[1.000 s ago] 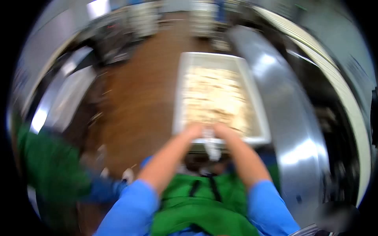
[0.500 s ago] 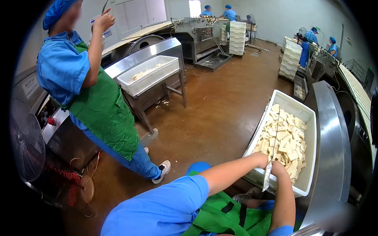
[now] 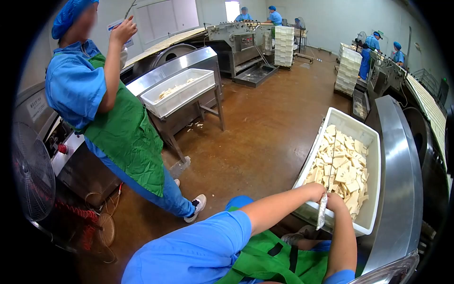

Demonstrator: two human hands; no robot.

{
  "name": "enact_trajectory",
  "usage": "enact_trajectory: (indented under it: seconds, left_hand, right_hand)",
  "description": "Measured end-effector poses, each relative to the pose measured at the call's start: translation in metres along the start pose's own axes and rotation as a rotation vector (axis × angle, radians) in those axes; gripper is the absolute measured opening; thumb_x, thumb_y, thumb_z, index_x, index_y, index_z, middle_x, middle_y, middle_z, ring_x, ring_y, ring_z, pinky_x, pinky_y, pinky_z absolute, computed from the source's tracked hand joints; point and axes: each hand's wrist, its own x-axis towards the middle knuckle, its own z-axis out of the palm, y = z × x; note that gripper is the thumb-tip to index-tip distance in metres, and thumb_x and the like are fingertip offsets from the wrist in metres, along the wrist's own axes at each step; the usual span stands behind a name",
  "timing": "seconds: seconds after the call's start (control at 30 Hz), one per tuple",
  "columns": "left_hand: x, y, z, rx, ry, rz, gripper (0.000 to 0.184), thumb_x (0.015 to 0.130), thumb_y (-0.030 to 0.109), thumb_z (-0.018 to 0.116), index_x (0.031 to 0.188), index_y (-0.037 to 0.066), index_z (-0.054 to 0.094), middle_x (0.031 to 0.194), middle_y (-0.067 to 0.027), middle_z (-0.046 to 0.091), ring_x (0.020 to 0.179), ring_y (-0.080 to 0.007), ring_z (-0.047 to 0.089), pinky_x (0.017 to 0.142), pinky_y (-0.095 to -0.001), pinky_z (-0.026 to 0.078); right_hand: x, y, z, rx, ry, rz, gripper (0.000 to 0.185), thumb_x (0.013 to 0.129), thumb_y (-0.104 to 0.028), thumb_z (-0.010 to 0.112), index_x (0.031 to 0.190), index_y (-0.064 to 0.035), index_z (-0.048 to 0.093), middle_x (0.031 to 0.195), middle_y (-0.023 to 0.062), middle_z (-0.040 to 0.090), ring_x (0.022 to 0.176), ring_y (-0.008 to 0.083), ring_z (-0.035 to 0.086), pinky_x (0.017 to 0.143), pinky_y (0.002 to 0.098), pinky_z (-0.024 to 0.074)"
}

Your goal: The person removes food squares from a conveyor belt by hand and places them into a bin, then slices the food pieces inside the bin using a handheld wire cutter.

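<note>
Both my hands meet at the near end of a white plastic bin [image 3: 373,156], over pale flat broken pieces [image 3: 347,165] that look like biscuit or wafer. A long thin-bladed tool, like a knife [image 3: 322,212], lies between them. Its wrapped silvery-white handle points toward me over the rim, and its dark narrow blade runs forward above the pieces. My left hand [image 3: 314,191] is closed at the tool where blade meets handle. Close against its other side, my right hand [image 3: 336,202] is curled too. Fingertips of both hands are partly hidden.
A co-worker in a green apron [image 3: 125,135] stands at left, raising a thin tool. Beside them is another white bin [image 3: 184,92] on a metal stand. A steel machine cover [image 3: 399,165] borders my bin. A fan [image 3: 33,170] and stacked crates [image 3: 284,45] stand farther off.
My hands and the tool stay almost in place, with only a slight shift. The co-worker's raised hand has moved a little, and the view has tilted slightly.
</note>
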Motion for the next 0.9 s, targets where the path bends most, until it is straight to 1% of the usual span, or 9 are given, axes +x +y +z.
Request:
enact_trajectory:
  seconds: [0.03, 0.13, 0.23, 0.33, 0.47, 0.57, 0.63, 0.73, 0.9]
  left_hand:
    - [-0.003, 0.002, -0.002, -0.053, 0.057, 0.007, 0.02, 0.076, 0.027, 0.064, 0.08, 0.007, 0.065, 0.083, -0.0167, 0.065, 0.079, -0.0338, 0.062, 0.071, -0.041, 0.048]
    - [-0.003, 0.001, -0.003, -0.1, 0.07, 0.013, 0.018, 0.077, 0.024, 0.062, 0.077, 0.006, 0.064, 0.08, -0.0168, 0.064, 0.077, -0.0339, 0.062, 0.069, -0.0405, 0.048]
    - [0.01, -0.011, 0.01, -0.017, 0.092, 0.042, 0.017, 0.077, 0.023, 0.062, 0.078, 0.007, 0.065, 0.079, -0.0166, 0.064, 0.075, -0.0336, 0.062, 0.067, -0.0402, 0.048]
    - [0.011, -0.011, 0.01, 0.014, 0.035, 0.02, 0.016, 0.076, 0.023, 0.062, 0.078, 0.008, 0.066, 0.078, -0.0159, 0.065, 0.074, -0.033, 0.062, 0.066, -0.0402, 0.048]
    - [0.011, -0.012, 0.009, 0.014, -0.023, -0.004, 0.017, 0.076, 0.024, 0.062, 0.079, 0.009, 0.068, 0.079, -0.0153, 0.065, 0.073, -0.0322, 0.062, 0.066, -0.0403, 0.049]
    - [0.011, -0.011, 0.009, 0.075, -0.025, -0.01, 0.018, 0.076, 0.025, 0.062, 0.08, 0.01, 0.069, 0.079, -0.0151, 0.065, 0.073, -0.0318, 0.062, 0.067, -0.0402, 0.049]
    - [0.009, -0.008, 0.006, 0.089, -0.055, -0.009, 0.018, 0.075, 0.025, 0.062, 0.079, 0.009, 0.069, 0.078, -0.015, 0.065, 0.073, -0.0314, 0.062, 0.067, -0.0402, 0.049]
    - [0.009, -0.01, 0.008, 0.059, -0.013, -0.004, 0.016, 0.074, 0.023, 0.062, 0.077, 0.009, 0.069, 0.077, -0.0152, 0.065, 0.071, -0.0311, 0.062, 0.066, -0.0401, 0.049]
    - [0.005, -0.008, 0.004, 0.004, -0.002, -0.043, 0.014, 0.072, 0.021, 0.062, 0.076, 0.009, 0.068, 0.076, -0.0156, 0.065, 0.069, -0.0315, 0.062, 0.064, -0.0396, 0.049]
  right_hand:
    - [0.002, 0.003, 0.002, 0.036, 0.009, 0.029, 0.034, 0.078, -0.037, 0.06, 0.09, -0.0067, 0.069, 0.08, 0.0171, 0.066, 0.073, 0.0298, 0.064, 0.07, 0.0384, 0.0488]
    - [0.01, 0.013, 0.008, 0.019, 0.02, -0.004, 0.035, 0.079, -0.038, 0.058, 0.089, -0.0062, 0.069, 0.08, 0.017, 0.066, 0.072, 0.0297, 0.064, 0.069, 0.0383, 0.049]
    - [0.005, 0.008, 0.004, 0.01, -0.006, -0.011, 0.033, 0.079, -0.036, 0.059, 0.089, -0.0063, 0.069, 0.08, 0.0173, 0.066, 0.073, 0.0297, 0.064, 0.07, 0.038, 0.0491]
    - [0.008, 0.012, 0.006, 0.041, -0.014, -0.002, 0.031, 0.078, -0.035, 0.061, 0.09, -0.0071, 0.069, 0.08, 0.0165, 0.066, 0.074, 0.0292, 0.064, 0.07, 0.0376, 0.0492]
    - [-0.006, -0.005, -0.003, 0.04, -0.018, -0.005, 0.032, 0.077, -0.036, 0.064, 0.092, -0.0082, 0.07, 0.081, 0.0159, 0.067, 0.075, 0.0288, 0.064, 0.072, 0.0376, 0.0491]
    - [-0.009, -0.01, -0.005, 0.021, -0.03, 0.006, 0.035, 0.076, -0.039, 0.065, 0.093, -0.0091, 0.07, 0.083, 0.0155, 0.067, 0.077, 0.0284, 0.064, 0.073, 0.0373, 0.049]
    - [-0.01, -0.011, -0.006, -0.019, -0.008, -0.036, 0.037, 0.076, -0.042, 0.066, 0.093, -0.0095, 0.07, 0.085, 0.0159, 0.067, 0.079, 0.0285, 0.064, 0.075, 0.0369, 0.0489]
    - [-0.015, -0.018, -0.011, -0.002, -0.025, 0.008, 0.036, 0.076, -0.041, 0.066, 0.093, -0.0098, 0.07, 0.087, 0.0158, 0.067, 0.08, 0.0287, 0.064, 0.076, 0.0366, 0.049]
    - [-0.008, -0.01, -0.006, 0.009, -0.02, 0.009, 0.036, 0.075, -0.04, 0.067, 0.093, -0.0096, 0.07, 0.088, 0.0165, 0.067, 0.08, 0.029, 0.065, 0.076, 0.0368, 0.0491]
